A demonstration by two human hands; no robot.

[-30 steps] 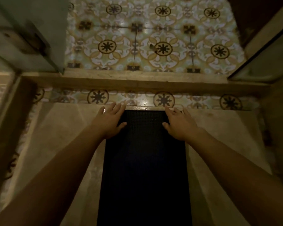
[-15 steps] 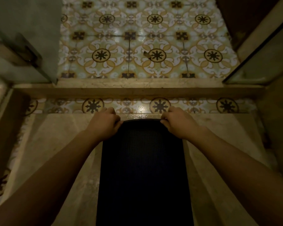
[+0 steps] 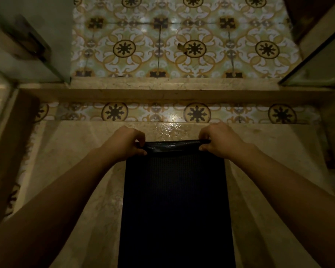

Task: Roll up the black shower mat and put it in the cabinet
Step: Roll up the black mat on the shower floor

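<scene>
Item: black shower mat (image 3: 174, 200), textured top, lying flat lengthwise on the pale stone shower floor (image 3: 75, 190). Far edge turned over toward the viewer into a narrow first fold, its glossy underside showing. Near end cut off by the bottom of the frame.

Left hand (image 3: 124, 141): fingers curled, pinching the folded edge at its left corner.
Right hand (image 3: 220, 140): fingers curled, pinching the folded edge at its right corner. Both forearms run in from the lower corners.

Containers: no cabinet can be identified in view.

Hard to make out: lighting is dim; the mat's lower part reads as plain black. Dark shapes at upper right cannot be identified.

Surroundings: wet sheen on the stone just beyond the fold. Strip of patterned tiles (image 3: 155, 113), then a raised stone curb (image 3: 172, 89), then patterned floor tiles (image 3: 182, 45). Glass panel (image 3: 317, 68) at right; glass door with metal fitting (image 3: 37, 43) at left.
</scene>
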